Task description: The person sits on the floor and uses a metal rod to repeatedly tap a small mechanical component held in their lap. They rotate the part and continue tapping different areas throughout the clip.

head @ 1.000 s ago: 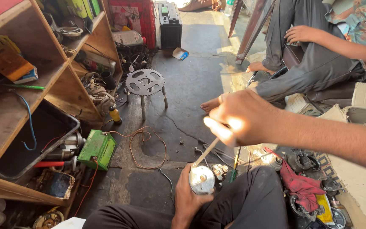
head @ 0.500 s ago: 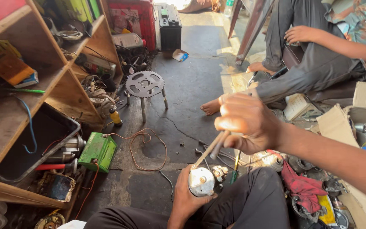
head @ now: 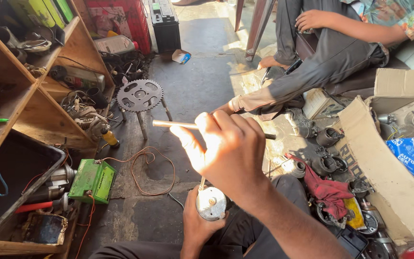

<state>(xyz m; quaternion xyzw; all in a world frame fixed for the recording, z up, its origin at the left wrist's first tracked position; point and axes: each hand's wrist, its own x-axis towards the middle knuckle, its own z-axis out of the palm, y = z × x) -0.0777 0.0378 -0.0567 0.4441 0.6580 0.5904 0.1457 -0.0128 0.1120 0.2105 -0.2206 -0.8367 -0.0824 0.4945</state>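
Motor [head: 211, 203] cupped by left hand [head: 198, 225]; right hand [head: 228, 151] raises rod [head: 173, 124] level.

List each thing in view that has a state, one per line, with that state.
Right hand: closed around a metal rod, raised.
Metal rod: held level, its end jutting left of the fist.
Left hand: gripping a small round motor from below.
Small round motor: held upright, shaft end facing up.
Green battery: on the floor, wires attached.
Sprocket stool: standing upright.
Cardboard box: open.

Showing up are one metal rod [head: 171, 124], one small motor [head: 211, 203], one green battery [head: 93, 180] and one sprocket stool [head: 140, 95].
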